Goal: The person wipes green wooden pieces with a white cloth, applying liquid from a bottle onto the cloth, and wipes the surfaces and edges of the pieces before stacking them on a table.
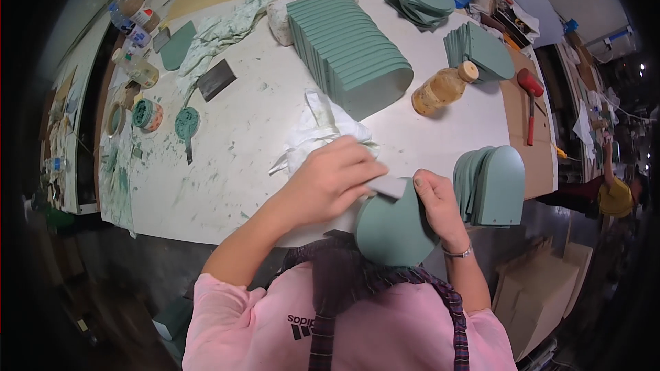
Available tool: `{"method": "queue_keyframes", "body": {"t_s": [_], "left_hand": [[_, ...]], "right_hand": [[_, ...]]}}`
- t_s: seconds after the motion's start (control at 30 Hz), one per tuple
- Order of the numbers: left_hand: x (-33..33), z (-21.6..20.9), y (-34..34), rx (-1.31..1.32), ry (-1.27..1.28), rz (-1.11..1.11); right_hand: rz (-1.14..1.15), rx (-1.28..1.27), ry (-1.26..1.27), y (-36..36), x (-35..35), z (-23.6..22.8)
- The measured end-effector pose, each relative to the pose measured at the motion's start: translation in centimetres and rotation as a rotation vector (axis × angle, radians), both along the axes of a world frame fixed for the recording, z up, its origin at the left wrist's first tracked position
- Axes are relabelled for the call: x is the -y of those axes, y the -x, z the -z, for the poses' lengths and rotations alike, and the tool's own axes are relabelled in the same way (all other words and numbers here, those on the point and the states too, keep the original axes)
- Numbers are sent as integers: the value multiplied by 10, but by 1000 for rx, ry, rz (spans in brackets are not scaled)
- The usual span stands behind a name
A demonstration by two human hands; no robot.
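Note:
My left hand (337, 175) is closed on a small light grey sanding block (388, 186), which lies against the upper edge of a green round-ended panel (392, 230). The hand is slightly blurred. With thumb on one face, my right hand (440, 206) grips the panel's right edge and holds it tilted close to my body, at the table's front edge. Just beyond my left hand lies a crumpled white cloth (320, 127). A stack of similar green panels (491, 185) stands upright to the right of my right hand.
A long row of green panels (350, 48) leans on a wrapped bundle at the back. Right of it stand a bottle of amber liquid (443, 89) and a red mallet (530, 103). Leftward are a dark block (216, 80), a putty knife (188, 130) and an open tub of green paste (147, 115).

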State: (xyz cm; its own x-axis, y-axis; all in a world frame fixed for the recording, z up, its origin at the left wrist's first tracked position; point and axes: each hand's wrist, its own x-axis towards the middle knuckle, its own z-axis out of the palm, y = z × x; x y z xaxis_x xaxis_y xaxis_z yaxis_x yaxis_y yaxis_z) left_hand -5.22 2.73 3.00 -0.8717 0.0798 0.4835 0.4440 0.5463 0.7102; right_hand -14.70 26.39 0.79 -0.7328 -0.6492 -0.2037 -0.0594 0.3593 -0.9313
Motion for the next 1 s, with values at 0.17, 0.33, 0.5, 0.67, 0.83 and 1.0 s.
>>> {"method": "queue_keyframes", "body": {"t_s": [0.17,0.33,0.5,0.67,0.83,1.0], "left_hand": [[1,5,1,45,-1,53],[3,9,-49,183,-65,163],[-4,1,-7,-1,-79,20],[-4,2,7,4,-62,66],[6,-5,-6,70,-55,130],[-3,-6,26,-6,-85,179]], "right_hand": [[-11,-35,-69,2,-7,2],[110,24,18,8,-20,3],[99,8,21,4,-14,-6],[61,-112,-71,2,-17,-12],[37,-147,-107,-4,-9,-19],[-21,-71,-112,-7,-6,-25]]}}
